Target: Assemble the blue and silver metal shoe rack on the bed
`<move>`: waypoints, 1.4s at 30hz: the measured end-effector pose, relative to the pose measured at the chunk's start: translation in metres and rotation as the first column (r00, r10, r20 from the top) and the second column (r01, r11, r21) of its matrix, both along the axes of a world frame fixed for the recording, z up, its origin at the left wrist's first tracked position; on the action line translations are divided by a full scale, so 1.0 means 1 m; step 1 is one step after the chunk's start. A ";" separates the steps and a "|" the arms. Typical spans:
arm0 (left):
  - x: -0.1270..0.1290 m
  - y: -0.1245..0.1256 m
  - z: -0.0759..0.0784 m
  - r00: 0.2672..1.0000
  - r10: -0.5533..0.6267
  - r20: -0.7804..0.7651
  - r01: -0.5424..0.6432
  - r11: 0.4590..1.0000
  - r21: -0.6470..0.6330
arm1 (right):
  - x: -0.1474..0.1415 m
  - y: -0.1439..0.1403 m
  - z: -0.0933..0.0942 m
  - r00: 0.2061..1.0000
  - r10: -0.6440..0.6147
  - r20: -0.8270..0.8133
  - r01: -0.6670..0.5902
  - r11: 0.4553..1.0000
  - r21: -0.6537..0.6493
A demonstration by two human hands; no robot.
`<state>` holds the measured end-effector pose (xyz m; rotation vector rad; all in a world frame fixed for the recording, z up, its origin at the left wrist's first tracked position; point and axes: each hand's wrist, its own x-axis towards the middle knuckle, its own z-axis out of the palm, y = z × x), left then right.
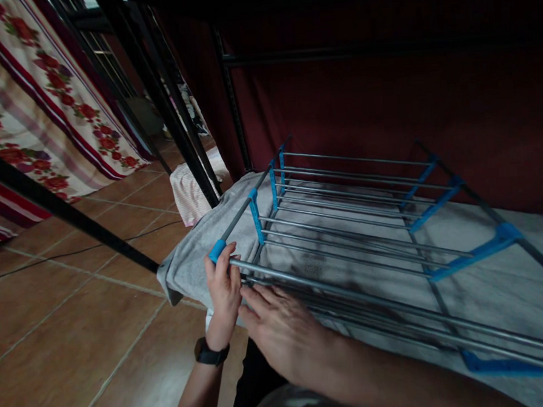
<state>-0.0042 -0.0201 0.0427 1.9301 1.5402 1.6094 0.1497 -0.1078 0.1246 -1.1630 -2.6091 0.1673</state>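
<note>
Folded drying rack (pixel 368 223) laid flat on grey-sheeted bed (pixel 508 288), long rails running rightward from hands. Left hand (pixel 224 291) closed round near corner rail by blue joint (pixel 217 250). Right hand (pixel 282 330) spread flat, open, apparently resting on front rails, nothing gripped.

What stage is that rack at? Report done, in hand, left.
Done: several blue brackets already join the grey rods of the rack lying on the grey sheet. In hand: left hand grips the corner rod; right hand rests on the near rods. Left: rack not upright.
</note>
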 end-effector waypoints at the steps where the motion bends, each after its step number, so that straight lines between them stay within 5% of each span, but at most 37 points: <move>1: 0.000 0.000 0.000 1.000 -0.008 0.001 0.008 1.000 0.000 | 0.007 -0.007 0.010 1.000 0.015 -0.021 -0.015 1.000 0.002; 5: 0.001 -0.001 0.002 1.000 -0.014 -0.008 0.014 1.000 0.025 | 0.042 -0.006 0.033 0.990 -0.144 -0.010 0.144 0.988 0.062; 10: 0.003 0.001 -0.002 1.000 -0.001 0.009 0.001 0.998 0.057 | 0.065 0.019 0.024 0.947 -0.251 0.201 0.270 0.960 -0.072; 15: 0.009 0.003 0.000 0.925 -0.032 0.378 0.026 0.999 0.020 | 0.061 0.019 0.022 0.943 -0.226 0.244 0.266 0.953 -0.146; 18: 0.011 0.003 0.004 0.890 -0.026 0.456 0.051 0.998 -0.043 | 0.060 0.017 0.026 0.941 -0.225 0.253 0.270 0.950 -0.159; 42: 0.013 0.003 0.001 0.922 0.133 0.363 -0.128 0.991 -0.040 | 0.064 0.026 0.021 0.973 -0.176 0.151 0.212 0.938 -0.275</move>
